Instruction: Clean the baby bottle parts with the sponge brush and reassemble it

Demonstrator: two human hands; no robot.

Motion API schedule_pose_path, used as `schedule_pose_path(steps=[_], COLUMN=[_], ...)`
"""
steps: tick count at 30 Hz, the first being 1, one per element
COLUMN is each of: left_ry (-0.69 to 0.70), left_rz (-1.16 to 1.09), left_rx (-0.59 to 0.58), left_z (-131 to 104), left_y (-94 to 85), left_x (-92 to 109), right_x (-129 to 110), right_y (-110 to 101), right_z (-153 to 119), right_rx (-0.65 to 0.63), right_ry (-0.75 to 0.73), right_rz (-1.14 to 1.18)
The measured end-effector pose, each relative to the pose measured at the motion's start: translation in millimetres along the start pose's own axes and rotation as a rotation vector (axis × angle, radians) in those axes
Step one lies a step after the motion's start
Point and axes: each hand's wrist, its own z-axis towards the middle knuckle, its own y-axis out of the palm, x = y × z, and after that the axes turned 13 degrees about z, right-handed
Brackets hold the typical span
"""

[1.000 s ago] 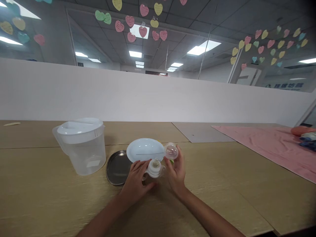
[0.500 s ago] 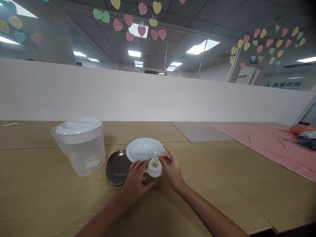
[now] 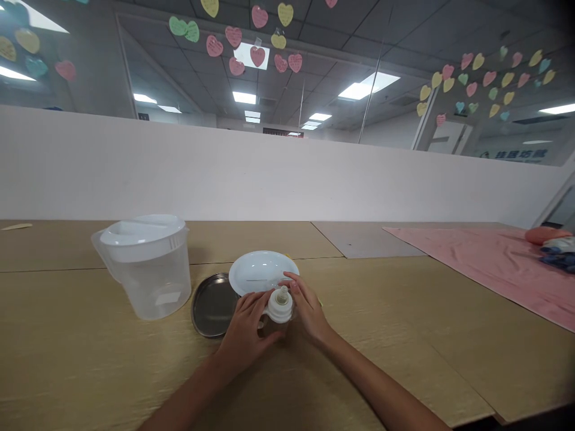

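Note:
A baby bottle (image 3: pixel 280 306) with a white collar and a pale teat stands upright on the table in front of me. My left hand (image 3: pixel 247 326) is closed round its left side, the thumb low at the front and the fingers near the collar. My right hand (image 3: pixel 309 308) curves round the right side, its fingers reaching behind the teat and against the collar. The lower bottle is partly hidden. Just behind the bottle lies a white oval plate (image 3: pixel 256 269), and to its left a dark metal tray (image 3: pixel 213 308). Past my right hand shows a small yellowish edge I cannot identify.
A clear plastic pitcher (image 3: pixel 153 281) with a white lid stands to the left. A pink cloth (image 3: pixel 476 257) covers the table's right part, with bundled fabric (image 3: pixel 554 245) on it. A white wall (image 3: pixel 251 179) runs along the back.
My right hand has left the clear cap it held above the teat and now rests along the bottle's right side. The cap is no longer clearly visible. My left hand keeps its hold.

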Motion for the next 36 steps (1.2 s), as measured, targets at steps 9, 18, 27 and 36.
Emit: schedule_pose_path(steps=[9, 18, 27, 36], left_ry=[-0.002, -0.021, -0.134, -0.168], left_rz=[-0.002, 0.058, -0.058, -0.144], left_rx=[0.006, 0.032, -0.09, -0.152], left_z=[-1, -3, 3, 6], left_y=[1.4, 3.9, -1.0, -9.2], left_x=[-1, 1, 7, 9], right_x=[0, -9, -4, -17], right_y=[0, 1, 4, 2], right_z=[-1, -9, -9, -6], right_rx=[-0.019, -0.116, -0.028, -0.093], right_ry=[-0.015, -0.45, -0.153, -0.057], right_rz=[-0.088, -0.242, -0.021, 0.104])
